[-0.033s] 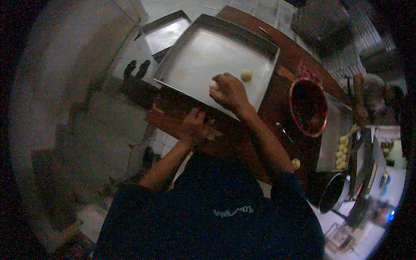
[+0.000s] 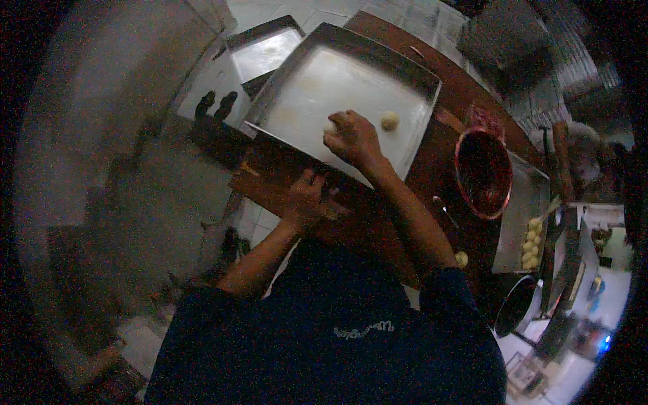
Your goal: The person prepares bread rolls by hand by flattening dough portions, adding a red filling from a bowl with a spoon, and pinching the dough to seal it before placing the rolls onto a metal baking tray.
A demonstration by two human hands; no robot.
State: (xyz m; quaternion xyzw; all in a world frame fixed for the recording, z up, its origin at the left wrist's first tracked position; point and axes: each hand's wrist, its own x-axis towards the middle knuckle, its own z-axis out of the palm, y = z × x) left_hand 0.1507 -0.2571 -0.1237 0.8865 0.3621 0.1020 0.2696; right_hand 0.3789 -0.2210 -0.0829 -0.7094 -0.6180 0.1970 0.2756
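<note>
A large metal baking tray [image 2: 344,74] with raised sides lies on the brown table in front of me. My right hand [image 2: 352,140] is over its near part, fingers curled around a pale dough ball [image 2: 329,127], which shows only in part past the fingertips. Another round dough ball [image 2: 389,121] sits on the tray to the right of that hand. My left hand [image 2: 306,196] is below the tray's near side, by the table's front edge. Its fingers look bent inward; whatever they hold, if anything, is lost in the dark.
A reddish round tub [image 2: 484,173] stands right of the tray. Beyond it, a second tray [image 2: 516,233] carries several dough balls [image 2: 532,244]. A dark pot [image 2: 518,304] is at the lower right. Another tray [image 2: 266,52] lies far left. A person's arm [image 2: 561,162] shows at the right.
The whole view has shifted slightly, so the trays and tub appear a little further right. Over the tray, my right hand has moved slightly left with the dough ball.
</note>
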